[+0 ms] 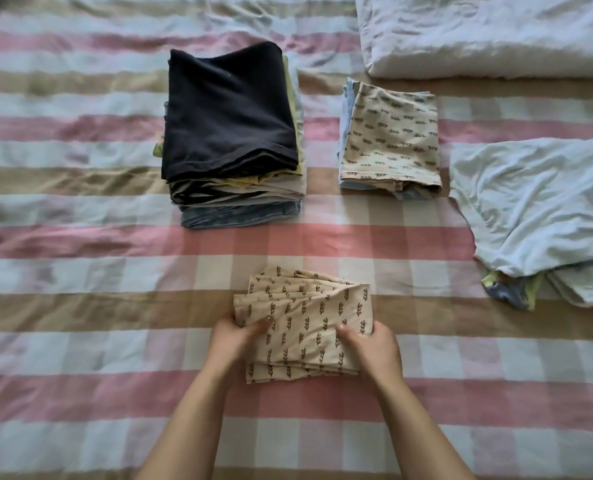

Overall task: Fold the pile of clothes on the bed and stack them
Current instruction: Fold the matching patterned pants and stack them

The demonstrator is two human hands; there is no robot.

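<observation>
Printed cloth: a beige piece with a small dark leaf-like print (305,320) lay folded in several layers on the checked bed cover (80,306). It was nearest the camera, in front of both stacks and well apart from them. Its far layers fanned out unevenly.
Left hand: the left hand (234,337) gripped the cloth's left edge with the thumb on top. The other fingers were tucked under the fabric and hidden.
Right hand: the right hand (371,348) gripped the right edge in the same way, thumb pressed on the print. The rest of its fingers were out of sight beneath the cloth.
Forearms: both were bare and were cut off by the bottom edge.
Tall stack: the tall stack (239,199) stood at the middle of the bed with a black garment (231,112) on top. Below it only edges showed: yellow, grey-beige, dark, and denim blue at the bottom. What each piece was could not be told.
Small stack: the small stack (392,136) sat to the right of the tall one, apart from it. Its top piece carried the same beige print. Pale blue edges peeped out at its left and front, and the number of pieces could not be counted.
Pale blue garment: the pale blue garment (537,202) lay unfolded and rumpled at the right, cut off by the frame's edge. A scrap of yellow-green and blue-grey fabric (509,292) stuck out from under its near edge, the rest covered.
White bedding: the white bedding (489,32) filled the top right corner, cut off at the top and right. Whether it was a pillow or a duvet was unclear.
</observation>
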